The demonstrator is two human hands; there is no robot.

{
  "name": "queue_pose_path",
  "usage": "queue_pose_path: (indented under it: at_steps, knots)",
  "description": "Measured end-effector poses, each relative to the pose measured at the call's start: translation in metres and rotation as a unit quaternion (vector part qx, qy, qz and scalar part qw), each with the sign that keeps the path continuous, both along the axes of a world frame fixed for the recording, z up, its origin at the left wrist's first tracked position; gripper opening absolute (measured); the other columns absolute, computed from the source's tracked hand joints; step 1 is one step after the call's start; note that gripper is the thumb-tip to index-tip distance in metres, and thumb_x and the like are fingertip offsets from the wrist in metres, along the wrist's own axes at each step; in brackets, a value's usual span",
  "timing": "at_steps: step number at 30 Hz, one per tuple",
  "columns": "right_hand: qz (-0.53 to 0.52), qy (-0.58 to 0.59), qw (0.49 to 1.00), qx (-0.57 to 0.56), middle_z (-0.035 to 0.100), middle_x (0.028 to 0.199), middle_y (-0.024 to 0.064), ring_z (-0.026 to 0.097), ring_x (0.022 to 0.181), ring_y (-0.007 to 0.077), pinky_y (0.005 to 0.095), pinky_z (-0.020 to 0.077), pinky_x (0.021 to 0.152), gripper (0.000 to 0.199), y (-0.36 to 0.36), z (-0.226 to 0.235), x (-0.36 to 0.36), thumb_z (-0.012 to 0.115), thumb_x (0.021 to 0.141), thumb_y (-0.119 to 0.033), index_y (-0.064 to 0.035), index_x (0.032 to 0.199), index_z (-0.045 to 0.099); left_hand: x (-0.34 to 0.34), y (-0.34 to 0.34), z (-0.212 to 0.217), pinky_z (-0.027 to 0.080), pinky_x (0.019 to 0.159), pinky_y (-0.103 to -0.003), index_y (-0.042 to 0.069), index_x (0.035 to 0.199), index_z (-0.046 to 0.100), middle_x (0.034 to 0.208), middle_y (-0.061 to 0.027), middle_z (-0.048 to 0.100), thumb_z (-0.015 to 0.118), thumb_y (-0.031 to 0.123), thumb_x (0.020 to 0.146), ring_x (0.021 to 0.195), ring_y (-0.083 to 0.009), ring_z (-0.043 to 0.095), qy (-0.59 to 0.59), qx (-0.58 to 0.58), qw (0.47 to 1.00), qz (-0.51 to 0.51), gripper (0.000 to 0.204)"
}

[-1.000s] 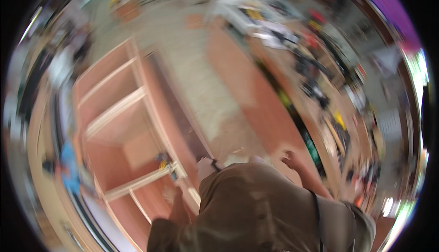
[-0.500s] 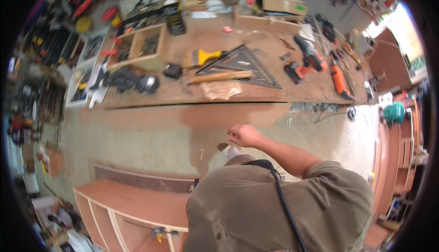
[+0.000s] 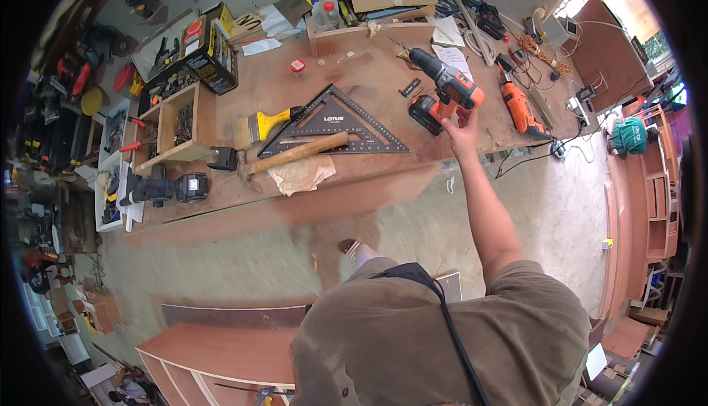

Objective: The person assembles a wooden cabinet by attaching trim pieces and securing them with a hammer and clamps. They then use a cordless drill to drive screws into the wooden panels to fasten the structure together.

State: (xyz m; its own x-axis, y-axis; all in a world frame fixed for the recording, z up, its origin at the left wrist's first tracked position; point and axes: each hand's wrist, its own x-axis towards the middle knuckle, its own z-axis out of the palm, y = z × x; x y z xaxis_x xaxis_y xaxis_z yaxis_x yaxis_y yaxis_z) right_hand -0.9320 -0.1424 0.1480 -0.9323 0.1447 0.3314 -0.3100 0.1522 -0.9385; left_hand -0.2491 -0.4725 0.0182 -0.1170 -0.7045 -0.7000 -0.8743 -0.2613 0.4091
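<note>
Right hand grips a drill
Its fingers curl around the drill, over the right side of the workbench. Grasp looks made; whether it is lifted clear, I cannot tell. Left hand unseen.

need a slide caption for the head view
A right hand grasps a cordless drill over a cluttered workbench, with a triangular square and yellow-handled brush lying to the left.

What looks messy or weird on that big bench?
Nothing looks clearly spilled or broken. The wooden-handled hammer lies slanted across the black triangular square, beside a crumpled tan sheet near the front edge of the bench. That looks untidy. The drill in the right hand looks fine.
</note>
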Motion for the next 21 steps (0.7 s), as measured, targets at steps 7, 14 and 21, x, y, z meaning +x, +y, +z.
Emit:
queue_pose_path:
  at_steps: [7, 14, 21]
  knots:
    - [0.148, -0.066, 0.982, -0.097, 0.063, 0.114, 0.0056, 0.060, 0.106, 0.0175, 0.0336, 0.0457, 0.094, 0.044, 0.001, 0.012, -0.026, 0.074, 0.081, -0.005, -0.0036, 0.121, 0.057, -0.016, -0.002, -0.005, 0.048, 0.074, -0.038, 0.003, 0.109, 0.058, 0.094, -0.0130, 0.063, 0.063, 0.033, 0.087, 0.086, -0.0203, 0.059, -0.001, -0.004, 1.000, -0.022, 0.038]
    - [0.116, -0.093, 0.986, -0.081, 0.067, 0.107, 0.0046, 0.062, 0.098, 0.0153, 0.0318, 0.0488, 0.089, 0.035, -0.002, 0.007, -0.043, 0.073, 0.082, -0.005, -0.0039, 0.115, 0.062, -0.032, 0.013, -0.007, 0.047, 0.072, -0.036, 0.002, 0.104, 0.059, 0.090, -0.0119, 0.063, 0.062, 0.032, 0.088, 0.083, -0.0192, 0.059, 0.007, 0.009, 1.000, -0.029, 0.034]
    - [0.125, -0.108, 0.983, -0.086, 0.067, 0.108, 0.0054, 0.063, 0.098, 0.0149, 0.0312, 0.0486, 0.089, 0.031, -0.006, 0.010, -0.033, 0.070, 0.086, -0.007, -0.0024, 0.116, 0.063, -0.038, 0.025, -0.013, 0.046, 0.071, -0.035, 0.002, 0.100, 0.060, 0.086, -0.0108, 0.064, 0.062, 0.030, 0.088, 0.080, -0.0182, 0.059, 0.009, 0.028, 0.998, -0.046, 0.031]
